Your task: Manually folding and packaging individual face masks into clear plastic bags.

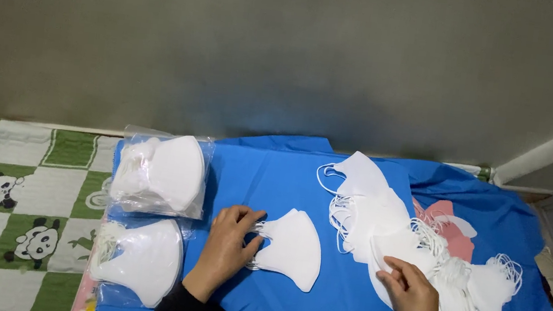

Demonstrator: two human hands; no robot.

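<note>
My left hand [227, 241] rests on the ear-loop side of a small stack of white folded face masks [293, 249] lying on the blue cloth [267, 175], fingers pinching the edge. Over at the right, my right hand [413, 299] lies on a long loose heap of white masks [381, 218], its fingers gripping the edge of the top mask near the heap's front. The heap spreads from the cloth's back centre to the front right corner, ear loops tangled.
Two clear plastic bags of white masks lie at the left, one at the back [162, 173] and one in front [141, 258]. A green-and-white panda-patterned mat [11, 200] lies further left. A grey wall [289, 51] stands behind.
</note>
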